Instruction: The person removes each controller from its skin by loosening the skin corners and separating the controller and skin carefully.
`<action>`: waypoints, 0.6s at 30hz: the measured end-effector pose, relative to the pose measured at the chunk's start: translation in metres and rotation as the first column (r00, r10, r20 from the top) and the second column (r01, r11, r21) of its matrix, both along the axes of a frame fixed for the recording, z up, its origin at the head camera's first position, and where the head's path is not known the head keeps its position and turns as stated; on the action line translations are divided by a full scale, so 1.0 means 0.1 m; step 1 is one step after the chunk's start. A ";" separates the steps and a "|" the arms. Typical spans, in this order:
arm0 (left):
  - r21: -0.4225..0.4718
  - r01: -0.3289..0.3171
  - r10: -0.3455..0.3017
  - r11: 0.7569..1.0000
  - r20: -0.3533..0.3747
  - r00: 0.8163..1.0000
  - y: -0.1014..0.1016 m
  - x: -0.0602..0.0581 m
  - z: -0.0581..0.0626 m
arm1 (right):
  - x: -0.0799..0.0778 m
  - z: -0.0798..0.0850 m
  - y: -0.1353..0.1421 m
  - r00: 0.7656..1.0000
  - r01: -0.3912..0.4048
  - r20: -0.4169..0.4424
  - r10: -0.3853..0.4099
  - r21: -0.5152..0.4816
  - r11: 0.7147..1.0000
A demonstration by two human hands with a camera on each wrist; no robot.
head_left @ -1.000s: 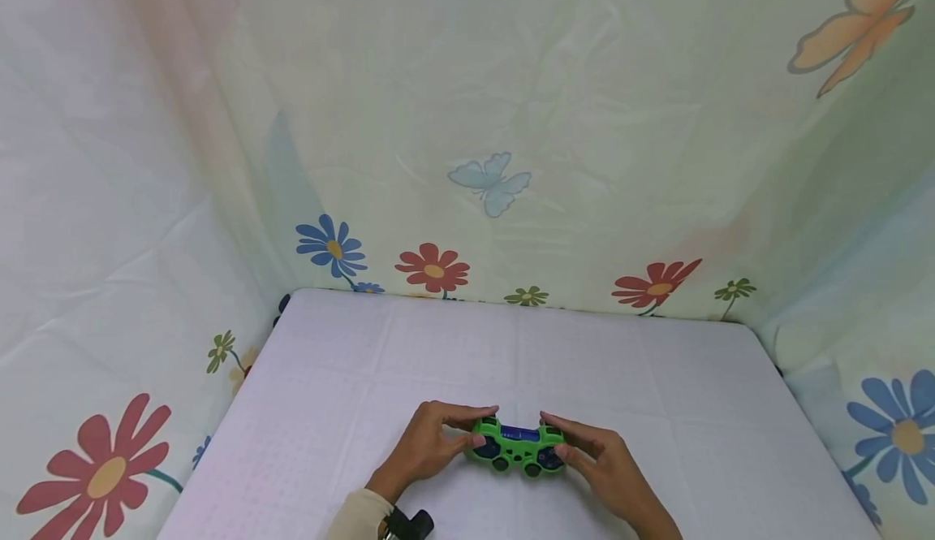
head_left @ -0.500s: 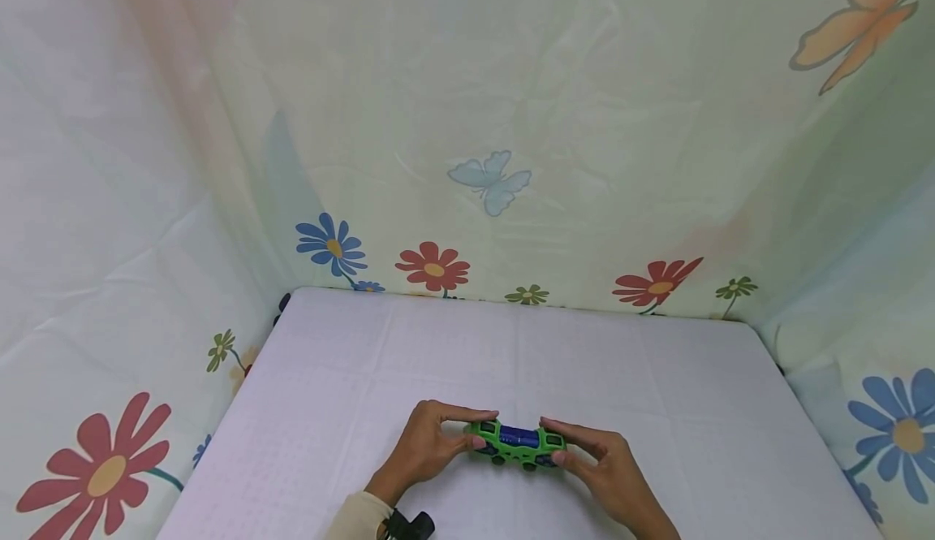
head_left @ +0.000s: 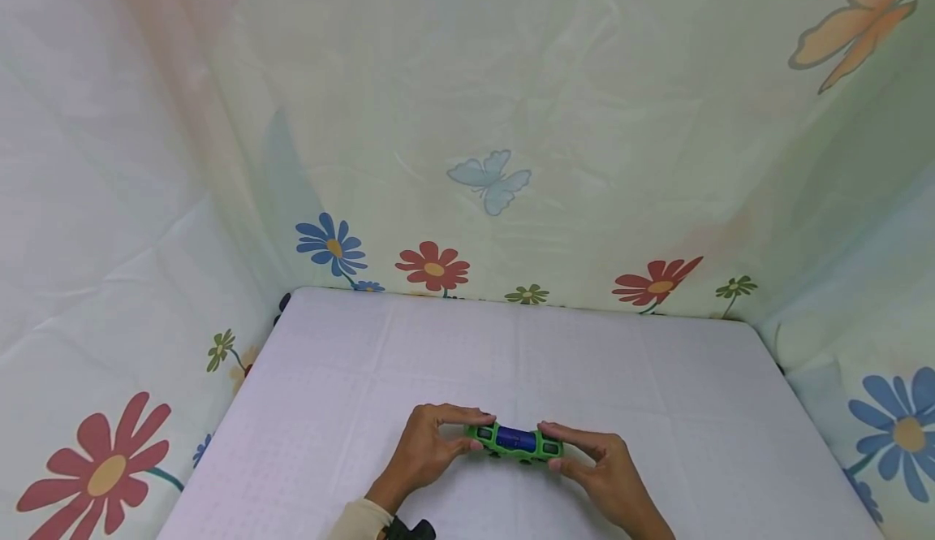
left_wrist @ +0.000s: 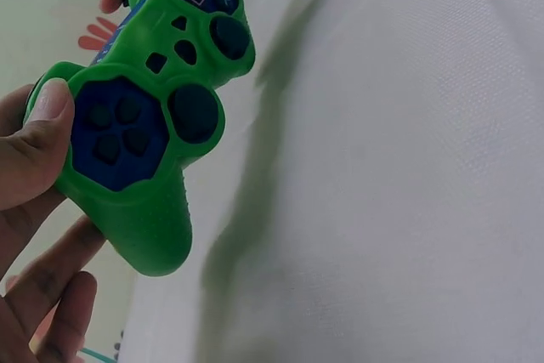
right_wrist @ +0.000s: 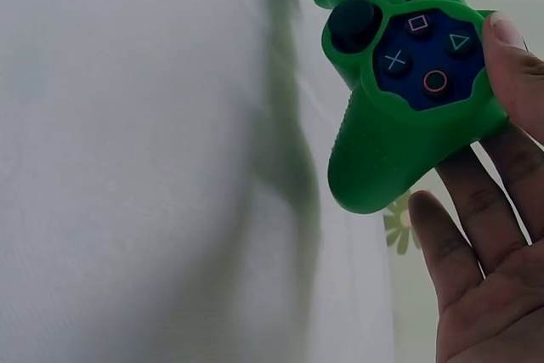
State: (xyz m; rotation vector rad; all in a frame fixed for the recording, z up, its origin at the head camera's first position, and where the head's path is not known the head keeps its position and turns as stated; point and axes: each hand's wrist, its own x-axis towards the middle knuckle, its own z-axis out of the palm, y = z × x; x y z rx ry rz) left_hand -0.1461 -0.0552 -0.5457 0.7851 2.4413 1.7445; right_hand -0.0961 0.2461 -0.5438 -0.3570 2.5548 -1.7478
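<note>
A game controller [head_left: 515, 440] in a green cover, its body blue, is held between both hands above the white table near its front. My left hand [head_left: 431, 448] pinches one end, thumb on the face beside the direction buttons and fingers behind, as the left wrist view shows on the green cover [left_wrist: 149, 218]. At the other end my right hand [head_left: 601, 467] pinches it, with the thumb [right_wrist: 510, 57] at the edge by the symbol buttons [right_wrist: 429, 61]. In the head view the top edge faces up, and the grips are hidden underneath.
The table [head_left: 409, 345] is covered with a white cloth. Behind it hangs a curtain [head_left: 584, 118] printed with flowers and butterflies, and more curtain stands at both sides. A black strap-mounted device [head_left: 411, 529] sits on the left wrist.
Both hands have tilted the controller, so its face with the sticks has turned down out of the head view and its blue top edge shows more. The hands stay in nearly the same place.
</note>
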 end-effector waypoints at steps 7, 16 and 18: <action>0.005 -0.017 0.017 1.000 0.016 1.000 0.00 0.04 -0.05 | 0.02 -0.04 -0.03 0.999 0.031 0.030 -0.031 0.001 1.000; 0.032 -0.024 0.023 0.999 0.044 0.999 -0.03 0.10 -0.13 | 0.04 -0.09 -0.05 0.998 0.031 0.050 -0.030 -0.006 1.000; 0.039 -0.020 0.018 0.999 0.035 0.999 -0.03 0.10 -0.14 | 0.05 -0.10 -0.05 0.999 0.021 0.046 -0.020 -0.017 1.000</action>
